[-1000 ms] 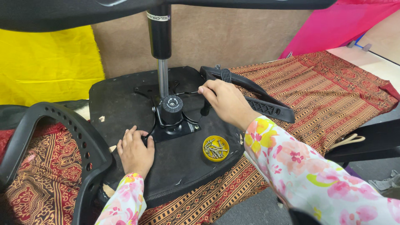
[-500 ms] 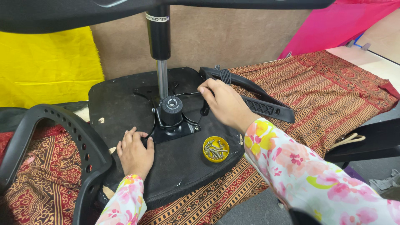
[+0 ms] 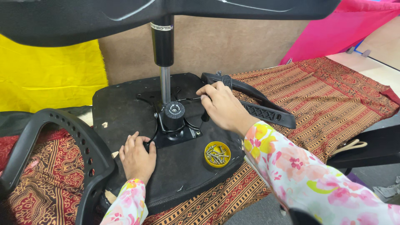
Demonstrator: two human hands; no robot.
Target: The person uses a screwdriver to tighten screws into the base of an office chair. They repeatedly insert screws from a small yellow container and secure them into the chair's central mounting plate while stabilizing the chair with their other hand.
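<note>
Seat underside [image 3: 125,104]: black upturned chair seat lying on a patterned cloth [image 3: 333,96].
Mechanism plate [image 3: 175,125]: black metal bracket at the seat's centre, gas cylinder [image 3: 163,54] rising from it.
Right hand [image 3: 223,108]: fingers curled shut around a dark tool handle [image 3: 204,118], its lower end at the plate's right edge.
Left hand [image 3: 136,157]: palm down on the seat, fingertips touching the plate's left corner, gripping nothing.
Yellow cup [image 3: 217,154]: holds screws, just right of the plate, below the right hand.
Armrest [image 3: 254,102]: black, behind the right hand.
</note>
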